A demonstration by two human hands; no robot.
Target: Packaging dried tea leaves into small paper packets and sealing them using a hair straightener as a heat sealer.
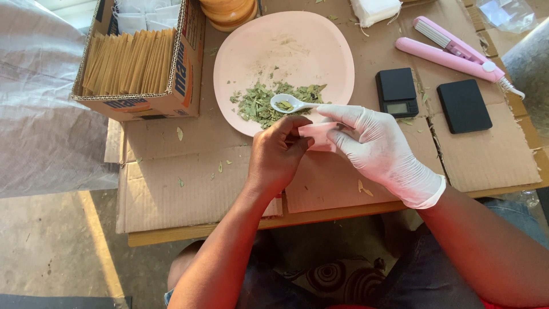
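Flattened brown cardboard [189, 189] covers a low table seen from above, with bare concrete floor to the left and the seated person's knees below the near edge. Both forearms reach up from the bottom of the view and meet near the middle of the table, just off the near rim of a pale pink plate [320, 51]. The bare left hand [277, 154] is curled knuckles-up, its fingertips pinching the left edge of a small pink sachet [321, 136]. The right hand [374, 149], in a white glove, is turned palm-down with the wrist bent inward; its thumb and fingers pinch the sachet's right side, and its forefinger stretches forward along the handle of a small white spoon [289, 103]. The spoon's bowl holds a few bits of dried green leaves and rests over a loose heap of the same leaves [260, 106] on the plate's near half. At the far left corner stands an open cardboard box [180, 68] packed with upright tan envelopes [128, 63]. Toward the right edge lie a small black pocket scale [396, 91], its black lid [464, 106] just beside it, and a pink heat-sealing clamp [452, 51] behind them. Stray leaf fragments dot the cardboard.
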